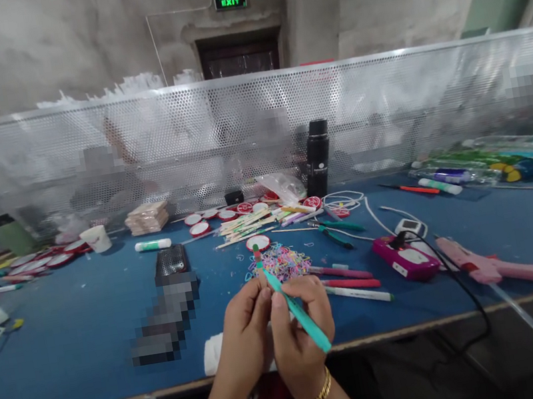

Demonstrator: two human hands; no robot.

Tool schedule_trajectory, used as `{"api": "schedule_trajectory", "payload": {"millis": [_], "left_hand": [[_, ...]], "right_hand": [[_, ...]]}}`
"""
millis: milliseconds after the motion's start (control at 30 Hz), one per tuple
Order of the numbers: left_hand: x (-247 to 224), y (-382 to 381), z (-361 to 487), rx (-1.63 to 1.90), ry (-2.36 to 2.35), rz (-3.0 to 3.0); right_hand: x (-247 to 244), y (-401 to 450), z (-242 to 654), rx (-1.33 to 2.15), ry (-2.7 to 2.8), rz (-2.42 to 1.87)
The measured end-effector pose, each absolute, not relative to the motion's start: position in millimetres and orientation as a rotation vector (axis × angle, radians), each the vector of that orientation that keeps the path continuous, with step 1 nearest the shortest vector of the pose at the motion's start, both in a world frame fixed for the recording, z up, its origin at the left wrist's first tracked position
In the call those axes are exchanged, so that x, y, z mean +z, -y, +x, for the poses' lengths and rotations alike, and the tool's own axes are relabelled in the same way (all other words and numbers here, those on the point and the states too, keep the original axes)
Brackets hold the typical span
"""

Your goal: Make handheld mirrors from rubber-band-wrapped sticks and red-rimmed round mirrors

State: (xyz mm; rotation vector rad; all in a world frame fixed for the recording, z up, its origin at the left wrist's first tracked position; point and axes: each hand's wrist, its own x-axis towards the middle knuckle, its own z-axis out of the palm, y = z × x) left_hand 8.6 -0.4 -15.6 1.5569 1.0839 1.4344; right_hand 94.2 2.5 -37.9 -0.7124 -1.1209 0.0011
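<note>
My left hand (249,317) pinches a thin flat stick (258,258) upright, its top end coloured green and red and its lower part hidden by my fingers. A teal marker pen (307,326) is gripped in my right hand (299,342), its tip end right against the stick; whether it touches cannot be made out. Just beyond my hands lies a heap of small colourful rubber bands (284,262), with a round red-rimmed disc (258,243) behind it. Several markers, among them a red one (350,283), lie to the right of my hands.
A purple power strip (405,260) and a pink glue gun (499,264) with cables sit at right. Pliers (336,236), a pile of sticks (245,226) and a black flask (317,158) stand further back. A dark phone (171,263) lies left; perforated metal panel (212,113) behind.
</note>
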Motion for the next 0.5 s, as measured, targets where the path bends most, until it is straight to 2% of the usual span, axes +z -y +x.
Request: {"api": "schedule_trajectory", "payload": {"millis": [500], "left_hand": [[-14.4, 3.4, 10.9, 1.467, -1.143, 1.616]], "right_hand": [[-40.4, -3.9, 92.7, 0.022, 1.106, -0.732]]}}
